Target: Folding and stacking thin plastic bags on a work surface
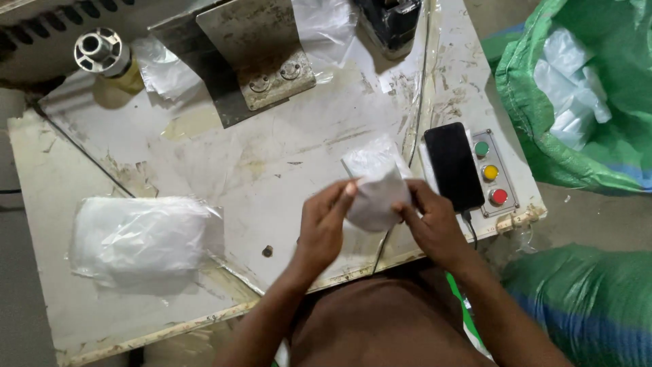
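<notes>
place: small packing workshop | signs: worn machine table (272,170), three-button control box (490,173), green woven sacks (577,156)

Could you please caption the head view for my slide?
Both hands, left hand and right hand, hold a folded clear plastic bag above a worn worktable.

A small, crumpled white plastic bag (375,187), seemingly folded over, held just above the worn table edge.

1. A stack of clear plastic bags (139,236) is lying flat at the left of the worn white worktable (272,156).
2. A black phone (454,166) is resting face up just beside a panel with green, yellow and red buttons (490,172).
3. A metal bracket (261,47) is standing at the table's back.
4. A green woven sack (577,95) is sitting open at the right, holding what looks like more clear plastic.
</notes>
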